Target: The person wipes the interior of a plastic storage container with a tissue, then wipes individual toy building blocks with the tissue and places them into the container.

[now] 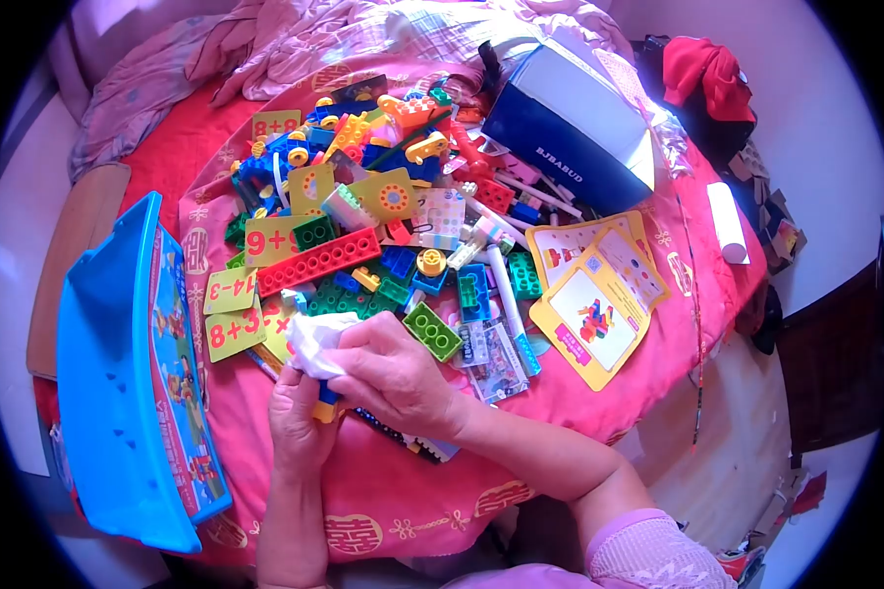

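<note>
My left hand (300,422) is closed around a small piece with blue and yellow parts (325,402), much of it hidden by the fingers. In my right hand (393,368) is a crumpled white tissue (316,344), pinched against that piece. Both hands are together near the front of the pink-covered table. Just beyond them lies a heap of toy bricks, with a long red brick (319,262), a green brick (432,332) and yellow arithmetic cards (232,332) near the hands.
A blue plastic bin (118,393) stands at the left. At the back right a dark blue box (570,128) lies tilted. Yellow picture cards (599,299) lie right of the bricks. A white roll (728,223) rests near the table's right edge.
</note>
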`<state>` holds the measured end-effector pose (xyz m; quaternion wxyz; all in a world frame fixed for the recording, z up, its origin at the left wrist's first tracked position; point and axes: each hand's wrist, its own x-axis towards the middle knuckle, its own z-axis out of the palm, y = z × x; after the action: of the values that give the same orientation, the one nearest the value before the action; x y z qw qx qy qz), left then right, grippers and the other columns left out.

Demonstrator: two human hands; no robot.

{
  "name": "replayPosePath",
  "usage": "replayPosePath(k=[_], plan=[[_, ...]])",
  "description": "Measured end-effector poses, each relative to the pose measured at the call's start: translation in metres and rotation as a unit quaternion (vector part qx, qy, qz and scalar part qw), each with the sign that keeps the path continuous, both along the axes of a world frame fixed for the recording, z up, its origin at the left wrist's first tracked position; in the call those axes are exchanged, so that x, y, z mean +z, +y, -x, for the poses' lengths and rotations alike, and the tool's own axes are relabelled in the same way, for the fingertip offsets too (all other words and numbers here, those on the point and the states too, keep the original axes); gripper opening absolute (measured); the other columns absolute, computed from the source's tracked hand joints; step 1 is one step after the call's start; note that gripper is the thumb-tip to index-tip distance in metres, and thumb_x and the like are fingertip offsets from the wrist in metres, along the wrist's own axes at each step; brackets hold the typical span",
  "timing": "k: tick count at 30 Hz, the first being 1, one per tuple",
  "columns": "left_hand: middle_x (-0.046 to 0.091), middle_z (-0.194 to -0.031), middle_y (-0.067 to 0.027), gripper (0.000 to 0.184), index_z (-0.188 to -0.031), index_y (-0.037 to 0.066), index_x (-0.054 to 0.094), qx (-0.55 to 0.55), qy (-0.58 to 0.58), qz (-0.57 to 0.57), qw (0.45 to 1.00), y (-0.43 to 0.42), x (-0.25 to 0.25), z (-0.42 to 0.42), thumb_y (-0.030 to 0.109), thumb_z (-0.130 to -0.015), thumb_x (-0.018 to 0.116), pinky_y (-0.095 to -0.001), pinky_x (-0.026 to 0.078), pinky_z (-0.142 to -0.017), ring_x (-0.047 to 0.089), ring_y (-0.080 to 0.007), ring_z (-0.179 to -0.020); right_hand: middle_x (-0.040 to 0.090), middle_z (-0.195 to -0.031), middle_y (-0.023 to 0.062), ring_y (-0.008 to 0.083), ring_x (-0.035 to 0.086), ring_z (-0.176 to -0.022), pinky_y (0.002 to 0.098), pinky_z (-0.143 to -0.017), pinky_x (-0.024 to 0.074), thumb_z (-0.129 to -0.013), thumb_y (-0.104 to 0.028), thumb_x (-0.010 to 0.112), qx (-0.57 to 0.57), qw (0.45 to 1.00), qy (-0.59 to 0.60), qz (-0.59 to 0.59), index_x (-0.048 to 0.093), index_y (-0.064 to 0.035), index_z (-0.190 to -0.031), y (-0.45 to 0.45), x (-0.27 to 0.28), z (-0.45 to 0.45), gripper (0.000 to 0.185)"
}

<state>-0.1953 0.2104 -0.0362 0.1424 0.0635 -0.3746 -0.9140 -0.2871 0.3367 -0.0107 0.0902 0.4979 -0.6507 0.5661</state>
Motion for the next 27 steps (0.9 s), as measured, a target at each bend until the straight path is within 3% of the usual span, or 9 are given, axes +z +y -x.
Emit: replayPosePath(k=[2,8,11,13,15,18,22,27], plan=[[0.053,-0.112,-0.0121,0.044,-0.123,0.000,0.040,-0.004,0.006,0.010,1.000,0.000,0.001,-0.001,0.023,-0.088,0.056,-0.0316,0.051,-0.079,0.057,-0.0223,-0.098,0.053,-0.091,0.0063,0.0231,0.049,-0.084,0.0329,-0.072,0.0424,-0.077,-0.012,0.064,0.004,0.999,0.033,-0.001,0.062,-0.0062,-0.099,-0.001,0.001,-0.002,0.023],[0.051,-0.115,-0.0129,0.050,-0.123,-0.001,0.040,-0.046,0.030,0.030,0.998,-0.009,-0.001,-0.009,0.029,-0.086,0.058,-0.0315,0.050,-0.081,0.056,-0.0228,-0.100,0.057,-0.090,0.0040,0.0210,0.053,-0.078,0.0314,-0.067,0.0443,-0.068,-0.011,0.070,0.005,0.997,0.073,-0.006,0.064,-0.0077,-0.096,-0.002,0.004,-0.007,0.028],[0.053,-0.112,-0.0142,0.052,-0.122,-0.002,0.040,-0.039,0.042,0.058,0.997,-0.005,0.003,-0.011,0.032,-0.087,0.056,-0.0319,0.053,-0.077,0.058,-0.0237,-0.097,0.057,-0.088,0.0050,0.0209,0.053,-0.076,0.0310,-0.065,0.0450,-0.068,-0.007,0.069,0.005,0.993,0.113,-0.041,0.064,-0.0075,-0.094,0.002,0.003,-0.002,0.026],[0.055,-0.108,-0.0166,0.049,-0.121,-0.001,0.041,-0.031,-0.021,-0.004,0.999,-0.014,0.001,-0.012,0.034,-0.088,0.053,-0.0334,0.055,-0.071,0.062,-0.0257,-0.091,0.058,-0.084,0.0054,0.0232,0.054,-0.073,0.0326,-0.064,0.0462,-0.068,-0.006,0.067,-0.030,0.992,0.115,-0.051,0.062,-0.0064,-0.088,0.003,-0.002,0.006,0.021],[0.056,-0.105,-0.0193,0.046,-0.120,0.000,0.042,-0.024,0.016,-0.063,0.998,-0.014,0.003,-0.014,0.032,-0.089,0.051,-0.0352,0.057,-0.069,0.063,-0.0282,-0.086,0.058,-0.083,0.0074,0.0250,0.054,-0.072,0.0335,-0.064,0.0456,-0.071,-0.004,0.066,-0.089,0.987,0.096,-0.090,0.061,-0.0047,-0.088,0.009,-0.010,0.017,0.018],[0.056,-0.105,-0.0202,0.043,-0.121,0.002,0.042,-0.030,0.009,-0.054,0.998,-0.013,0.004,-0.012,0.029,-0.089,0.053,-0.0348,0.057,-0.070,0.063,-0.0300,-0.087,0.059,-0.083,0.0110,0.0259,0.056,-0.074,0.0330,-0.064,0.0445,-0.076,0.001,0.062,-0.068,0.989,-0.133,-0.007,0.058,-0.0038,-0.100,0.009,-0.009,0.012,0.025],[0.056,-0.108,-0.0160,0.043,-0.124,0.005,0.041,-0.034,0.034,-0.071,0.996,-0.008,0.002,-0.008,0.025,-0.088,0.054,-0.0356,0.056,-0.072,0.063,-0.0278,-0.087,0.059,-0.083,0.0110,0.0242,0.056,-0.071,0.0310,-0.061,0.0447,-0.077,0.003,0.060,0.007,0.998,-0.052,0.020,0.056,-0.0035,-0.106,0.008,-0.005,0.008,0.030],[0.055,-0.108,-0.0109,0.037,-0.117,0.007,0.042,-0.044,0.031,-0.052,0.997,-0.006,-0.002,-0.007,0.020,-0.086,0.058,-0.0355,0.056,-0.072,0.062,-0.0235,-0.088,0.057,-0.081,0.0106,0.0223,0.055,-0.071,0.0298,-0.062,0.0448,-0.077,0.002,0.060,0.048,0.991,-0.121,0.015,0.056,-0.0032,-0.107,0.011,-0.004,-0.002,0.030]])
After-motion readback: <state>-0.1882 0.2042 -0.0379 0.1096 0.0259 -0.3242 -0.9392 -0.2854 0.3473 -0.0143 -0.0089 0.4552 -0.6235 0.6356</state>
